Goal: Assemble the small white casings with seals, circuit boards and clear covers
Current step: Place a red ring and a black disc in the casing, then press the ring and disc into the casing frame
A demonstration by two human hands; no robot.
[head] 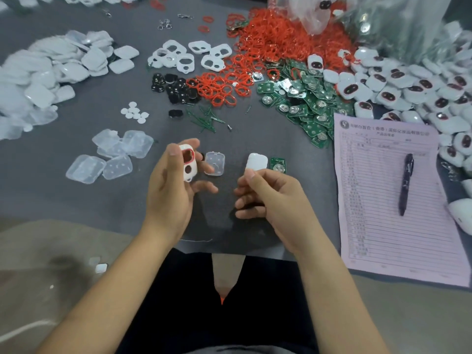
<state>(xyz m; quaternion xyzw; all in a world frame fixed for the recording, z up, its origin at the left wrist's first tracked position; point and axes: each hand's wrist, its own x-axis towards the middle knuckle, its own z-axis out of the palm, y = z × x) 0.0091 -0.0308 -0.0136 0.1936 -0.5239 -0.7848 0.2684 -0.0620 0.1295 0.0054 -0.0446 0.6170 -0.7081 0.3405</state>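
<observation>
Grey desk (pixel 76 195) under us is strewn with parts. Our left hand (pixel 168 190) grips a white two-hole casing front with its red seal (pixel 187 162); our right hand (pixel 265 198) pinches a plain white casing back (pixel 256 162). We should seat the green circuit board (pixel 278 165) squarely before closing. A clear plastic bag (pixel 370 19) spills white casings.

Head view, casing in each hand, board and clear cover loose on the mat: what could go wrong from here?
1. The red seal in the white casing held by the left hand might slip out of its seat while handled.
2. The circuit board lies just beyond the right hand and its solid casing half; a careless move could knock it.
3. The clear cover lies between the hands and could get swept aside.
</observation>
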